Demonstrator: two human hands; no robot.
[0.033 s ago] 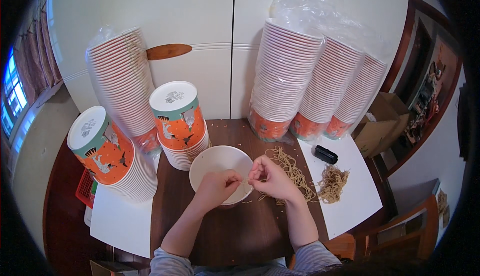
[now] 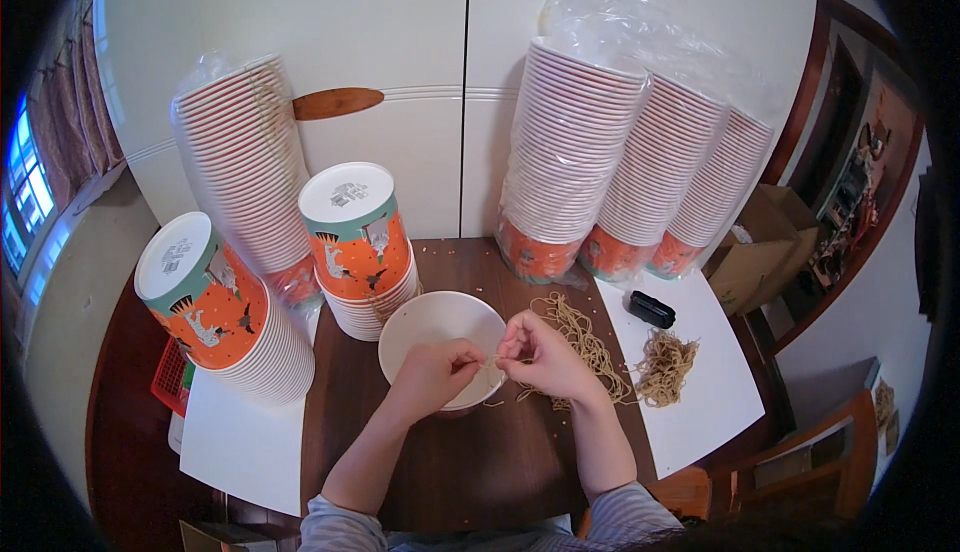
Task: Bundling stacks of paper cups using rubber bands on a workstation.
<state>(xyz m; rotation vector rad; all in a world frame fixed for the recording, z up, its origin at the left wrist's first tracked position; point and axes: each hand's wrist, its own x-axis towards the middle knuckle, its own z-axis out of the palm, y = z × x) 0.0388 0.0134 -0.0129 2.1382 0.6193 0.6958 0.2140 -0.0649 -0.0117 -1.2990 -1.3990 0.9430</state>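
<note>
- The rubber band (image 2: 492, 359) is stretched in a short line between my two hands, just above the near rim of the white bowl (image 2: 420, 324); its long axis runs left to right, almost level.
- My left hand (image 2: 437, 374) is curled nearly closed, fingertips pinching the band's left end; it hangs over the bowl's near edge.
- My right hand (image 2: 540, 357) is also closed to a pinch on the band's other end, sitting just beside the bowl's right rim, so both hands are equally near it.
- The loose heap of rubber bands (image 2: 585, 342) lies on the counter (image 2: 450, 472) just to the right of my right hand, so that hand is the nearer one to it; a smaller clump (image 2: 667, 364) sits farther right on white paper (image 2: 700, 422).
- Beyond the bowl stand stacks of orange printed bowls (image 2: 358, 252), upside down, and taller wrapped stacks (image 2: 620, 172) behind.
</note>
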